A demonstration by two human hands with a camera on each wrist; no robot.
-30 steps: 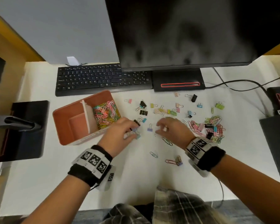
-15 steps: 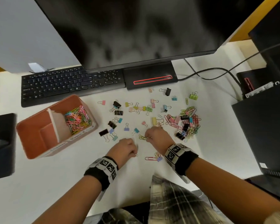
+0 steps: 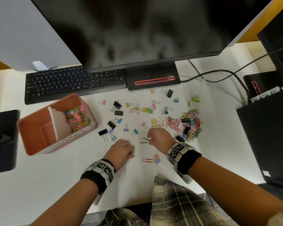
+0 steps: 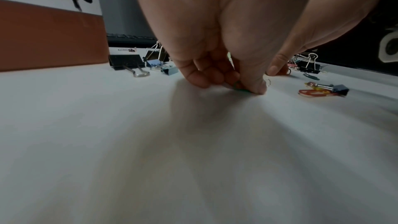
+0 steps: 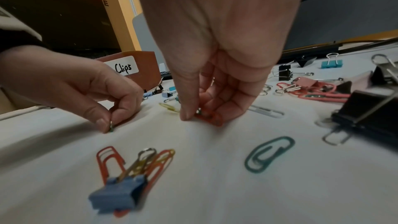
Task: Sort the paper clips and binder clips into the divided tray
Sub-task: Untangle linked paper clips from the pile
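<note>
At the far left of the desk sits the divided tray [image 3: 39, 128], its right-hand compartment already holding a heap of coloured paper clips [image 3: 77, 118] while the left compartment looks bare. To its right lie scattered binder clips [image 3: 103, 132]. Next comes the left hand [image 3: 121, 150], fingers curled down to the desk and pinching a small clip [image 4: 239, 86] against the surface; it looks green, though too little shows to be sure. Further right the right hand [image 3: 158, 137] is likewise closed, thumb and fingers pinching an orange-red paper clip [image 5: 212, 117] at the desk, a green clip [image 3: 145, 139] just beside its fingertips. A tangled pile of clips [image 3: 188, 126] remains at the right. The tray lies up and to the left of both hands, and the left hand is the nearer, so its clip probably has the shorter trip.
</note>
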